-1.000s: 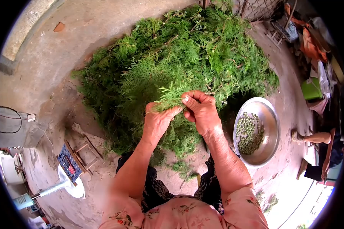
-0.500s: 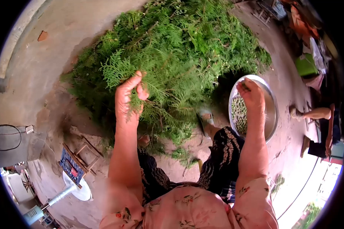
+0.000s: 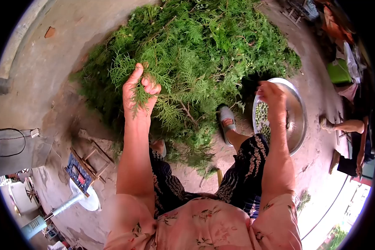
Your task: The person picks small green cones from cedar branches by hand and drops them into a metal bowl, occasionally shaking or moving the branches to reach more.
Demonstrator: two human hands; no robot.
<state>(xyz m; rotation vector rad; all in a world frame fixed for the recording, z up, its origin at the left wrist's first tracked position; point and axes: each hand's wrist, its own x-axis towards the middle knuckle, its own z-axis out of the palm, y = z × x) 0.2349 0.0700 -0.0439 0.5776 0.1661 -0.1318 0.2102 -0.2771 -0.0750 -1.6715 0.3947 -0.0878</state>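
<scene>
My left hand (image 3: 139,89) grips a leafy green branch (image 3: 175,89), its fingers wrapped round the stem and sprigs hanging over the palm. Beyond it lies a large heap of green branches (image 3: 220,37) on the floor. Over the left rim of a round metal basin (image 3: 296,112) is my right hand (image 3: 272,98), its fingers curled together; whether anything sits between them is hidden. Small green pods or berries (image 3: 262,114) lie in the basin's left part.
A wooden folding stool (image 3: 85,171) and a fan (image 3: 85,198) stand at the lower left. Another person's leg (image 3: 350,126) reaches in from the right. A green container (image 3: 338,71) and bags lie at the upper right. My feet flank the branch tips.
My left hand has risen slightly with the branch, which now shows more of its brown stem. My right hand's fingers have curled in more at the basin. The camera view has shifted slightly.
</scene>
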